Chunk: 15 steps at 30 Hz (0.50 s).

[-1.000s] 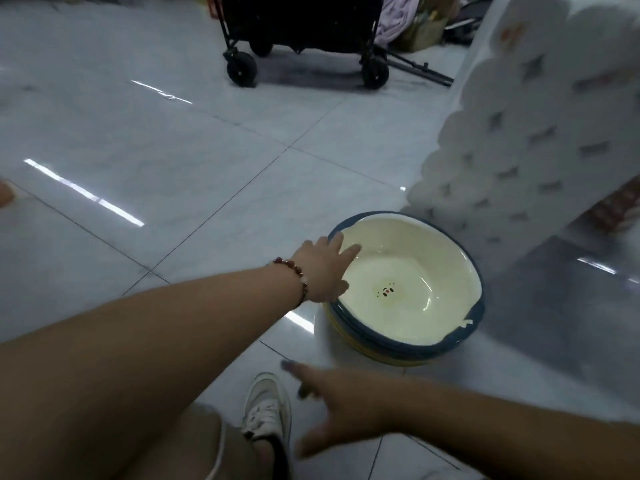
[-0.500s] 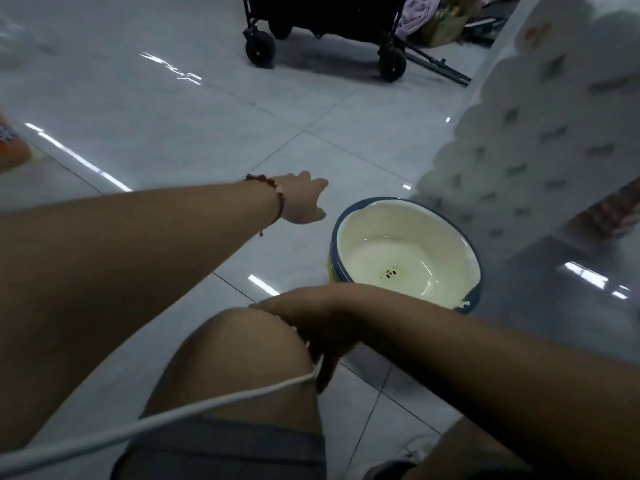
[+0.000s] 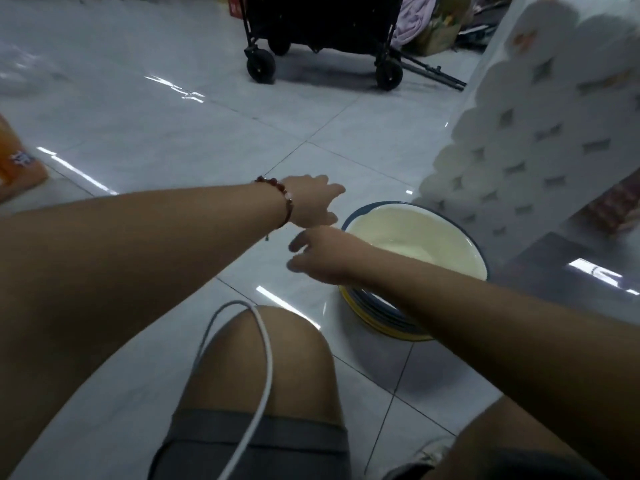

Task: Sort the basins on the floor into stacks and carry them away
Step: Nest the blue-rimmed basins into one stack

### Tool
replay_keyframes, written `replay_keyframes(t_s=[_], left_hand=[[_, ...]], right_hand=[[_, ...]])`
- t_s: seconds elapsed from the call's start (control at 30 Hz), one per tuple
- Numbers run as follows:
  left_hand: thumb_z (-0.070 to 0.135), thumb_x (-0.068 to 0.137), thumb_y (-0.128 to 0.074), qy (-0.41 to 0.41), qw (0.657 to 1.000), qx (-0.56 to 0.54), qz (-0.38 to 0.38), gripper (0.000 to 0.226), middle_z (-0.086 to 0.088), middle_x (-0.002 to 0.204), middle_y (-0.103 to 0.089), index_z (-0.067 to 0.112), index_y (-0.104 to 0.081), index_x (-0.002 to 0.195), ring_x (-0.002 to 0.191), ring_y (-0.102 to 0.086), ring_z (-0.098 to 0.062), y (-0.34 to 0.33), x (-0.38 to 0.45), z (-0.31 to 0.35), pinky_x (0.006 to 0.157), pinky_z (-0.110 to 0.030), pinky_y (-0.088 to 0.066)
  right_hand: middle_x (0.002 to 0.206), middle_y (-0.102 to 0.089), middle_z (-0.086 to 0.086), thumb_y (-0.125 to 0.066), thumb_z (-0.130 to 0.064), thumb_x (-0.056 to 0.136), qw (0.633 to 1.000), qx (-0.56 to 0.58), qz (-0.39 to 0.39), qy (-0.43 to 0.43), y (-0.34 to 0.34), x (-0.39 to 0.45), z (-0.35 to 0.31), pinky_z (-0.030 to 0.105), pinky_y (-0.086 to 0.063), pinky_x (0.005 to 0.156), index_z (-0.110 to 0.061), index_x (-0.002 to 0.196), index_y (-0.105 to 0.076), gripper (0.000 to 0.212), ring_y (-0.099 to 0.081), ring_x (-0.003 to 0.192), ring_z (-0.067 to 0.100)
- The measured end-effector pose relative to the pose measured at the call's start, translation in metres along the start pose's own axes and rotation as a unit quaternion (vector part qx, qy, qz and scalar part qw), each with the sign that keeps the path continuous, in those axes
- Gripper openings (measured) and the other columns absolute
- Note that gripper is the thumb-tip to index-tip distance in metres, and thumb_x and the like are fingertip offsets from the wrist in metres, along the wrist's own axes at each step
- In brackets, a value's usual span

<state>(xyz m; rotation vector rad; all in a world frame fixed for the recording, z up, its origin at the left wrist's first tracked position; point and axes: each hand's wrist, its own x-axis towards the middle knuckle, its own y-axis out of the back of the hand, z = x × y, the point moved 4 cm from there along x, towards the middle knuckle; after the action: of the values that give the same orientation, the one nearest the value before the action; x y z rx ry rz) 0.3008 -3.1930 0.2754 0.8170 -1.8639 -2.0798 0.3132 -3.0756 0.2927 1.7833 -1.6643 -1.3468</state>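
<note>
My left hand (image 3: 313, 200), which a second ago lay on the near rim of the stack of basins (image 3: 412, 271), has lifted off and now hangs over the tile just to the left of it, fingers loosely spread and holding nothing; my right hand (image 3: 325, 254) has come up from beside my knee and now reaches across the stack's near-left rim, fingers slack and apart, gripping nothing yet, though whether the wrist brushes the rim I cannot tell; I read this as the sorting being done here and the carry not yet begun, since the stack sits on the floor (image 3: 173, 133) untouched by any grasp, close in front of the toilet-roll pack. Counting, largest first: one big pack of toilet rolls (image 3: 540, 126) leaning at the right; one black wheeled cart (image 3: 322, 32) at the far side, well apart; one stack of basins, cream inside with a blue rim, with several blue and yellow rims nested beneath that I cannot number exactly; one orange package (image 3: 17, 161) at the left edge; one white cable (image 3: 263, 375) across my knee; one beaded bracelet (image 3: 282, 199) on my left wrist.
</note>
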Motion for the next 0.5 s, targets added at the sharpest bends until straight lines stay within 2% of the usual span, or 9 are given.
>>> replay_keyframes(t_s=[0.1,0.17,0.27,0.4,0.5], left_hand=[[0.05,0.095,-0.047,-0.029,0.997,0.07,-0.018,0.065,-0.01,0.154,-0.031,0.027,-0.024,0.152,0.132,-0.044,-0.032,-0.028,0.02,0.007,0.104,-0.048,-0.043],[0.053,0.095,-0.047,-0.039,0.995,0.086,-0.043,0.065,-0.009,0.153,-0.033,0.028,-0.025,0.151,0.13,-0.046,-0.032,-0.049,0.038,0.02,0.102,-0.047,-0.044],[0.056,0.094,-0.046,-0.051,0.993,0.095,-0.056,0.067,-0.009,0.148,-0.036,0.029,-0.023,0.15,0.125,-0.049,-0.031,-0.078,0.071,0.036,0.098,-0.047,-0.047],[0.058,0.093,-0.042,-0.047,0.993,0.086,-0.066,0.065,-0.009,0.146,-0.037,0.028,-0.023,0.148,0.121,-0.05,-0.032,-0.114,0.116,0.047,0.095,-0.047,-0.048],[0.059,0.094,-0.04,-0.021,0.995,0.063,-0.08,0.07,-0.009,0.15,-0.033,0.029,-0.015,0.152,0.122,-0.049,-0.033,-0.139,0.148,0.046,0.095,-0.047,-0.047]], right_hand=[[0.149,-0.042,0.008,-0.048,-0.043,0.095,0.976,-0.214,0.044,0.008,-0.004,0.006,0.064,0.044,-0.03,0.111,-0.021,0.148,-0.035,0.059,-0.039,0.135,0.029],[0.156,-0.029,0.01,-0.045,-0.048,0.095,0.957,-0.286,0.04,-0.009,-0.008,0.01,0.113,0.05,-0.018,0.116,-0.023,0.152,-0.025,0.064,-0.025,0.143,0.034],[0.162,-0.01,0.009,-0.041,-0.049,0.098,0.955,-0.287,0.015,-0.069,-0.011,0.01,0.183,0.05,-0.007,0.119,-0.025,0.154,-0.012,0.069,-0.008,0.148,0.034],[0.163,-0.009,0.009,-0.039,-0.053,0.097,0.957,-0.266,0.026,-0.112,-0.024,0.015,0.256,0.05,-0.006,0.119,-0.026,0.155,-0.011,0.07,-0.007,0.149,0.033],[0.163,-0.006,0.006,-0.034,-0.055,0.098,0.96,-0.223,0.009,-0.169,-0.034,0.018,0.31,0.05,-0.004,0.119,-0.028,0.155,-0.009,0.068,-0.004,0.149,0.032]])
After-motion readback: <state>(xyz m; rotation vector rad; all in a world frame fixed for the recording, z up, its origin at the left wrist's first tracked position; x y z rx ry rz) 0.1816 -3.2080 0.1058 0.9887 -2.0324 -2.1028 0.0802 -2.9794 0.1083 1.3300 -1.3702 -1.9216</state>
